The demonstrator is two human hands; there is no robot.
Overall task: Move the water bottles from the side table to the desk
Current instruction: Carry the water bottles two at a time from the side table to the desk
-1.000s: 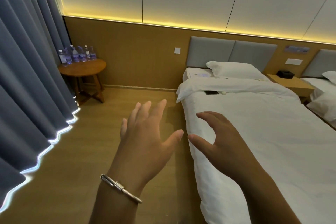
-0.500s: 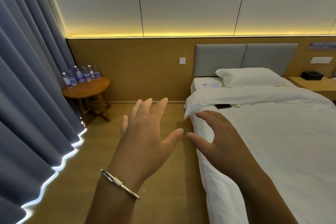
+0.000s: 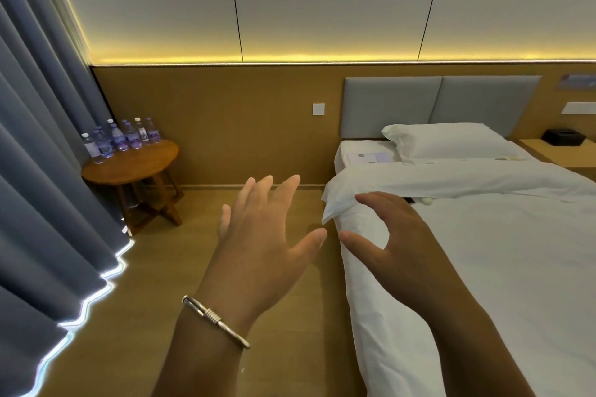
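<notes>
Several clear water bottles [image 3: 121,138] with purple labels stand in a curved row at the back of a round wooden side table [image 3: 135,163] in the far left corner, beside the curtain. My left hand [image 3: 263,235], with a metal bangle on its wrist, is raised over the floor with fingers spread and nothing in it. My right hand [image 3: 398,242] hovers over the near edge of the bed, fingers apart and curved, holding nothing. Both hands are well short of the table. No desk is in view.
Grey curtains [image 3: 42,187] hang along the left, with light showing at their hem. A white-sheeted bed [image 3: 483,251] with a pillow and grey headboard fills the right. A wooden floor strip [image 3: 193,251] runs between curtain and bed to the side table. A nightstand [image 3: 554,151] carries a black box.
The view has swung left and moved closer to the side table, so the bottles look larger and nearer the middle. Both hands keep the same spread pose in front of me.
</notes>
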